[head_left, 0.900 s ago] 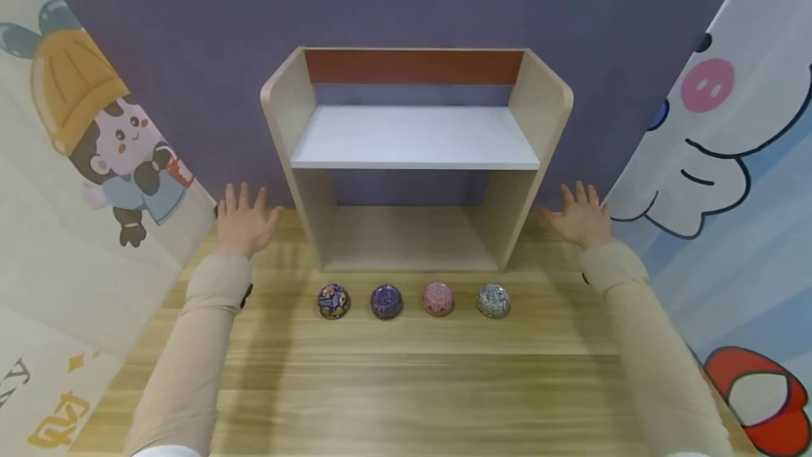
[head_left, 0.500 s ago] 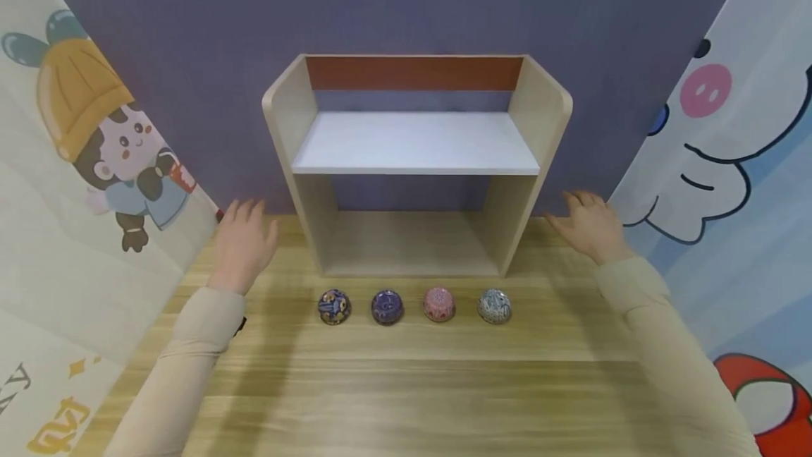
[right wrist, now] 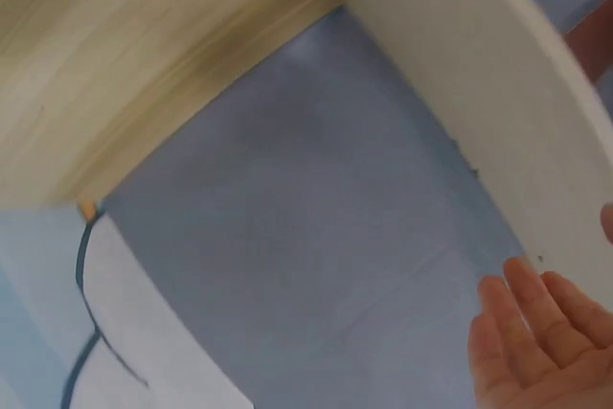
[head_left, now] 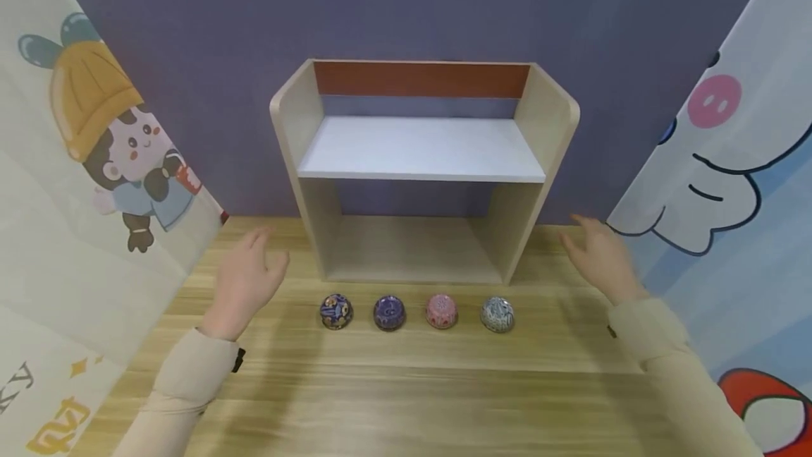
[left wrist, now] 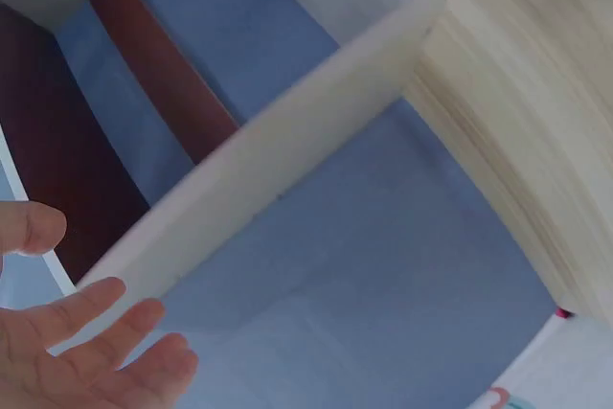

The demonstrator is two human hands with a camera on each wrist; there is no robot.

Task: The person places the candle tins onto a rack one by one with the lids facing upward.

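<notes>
My left hand (head_left: 246, 279) hovers left of a small two-tier wooden shelf (head_left: 406, 270), thumb apart from relaxed fingers, holding nothing. On the shelf's other side my right hand (head_left: 599, 257) is likewise loose and bare. Along the shelf's front stand small round patterned tins in a row: a dark blue and gold tin (head_left: 335, 312), a purple tin (head_left: 389, 313), a pink tin (head_left: 441, 311) and a grey-white tin (head_left: 497, 314). Neither hand touches them. In the left wrist view, the left fingers (left wrist: 144, 352) show before the shelf's side; the right fingers (right wrist: 536, 323) appear similarly in the right wrist view.
The shelf has a white upper board (head_left: 421, 148) and a reddish-brown back strip (head_left: 421, 80). It stands on a wood-grain table (head_left: 406, 400) against a blue-grey backdrop (head_left: 419, 5). Cartoon-printed cloths hang as a left panel (head_left: 57, 252) and a right panel (head_left: 780, 231).
Both hands have drawn back and turned from spread, palm-down poses to more sideways ones with fingers closer together. The head view has shifted slightly; the tins and shelf stay in place.
</notes>
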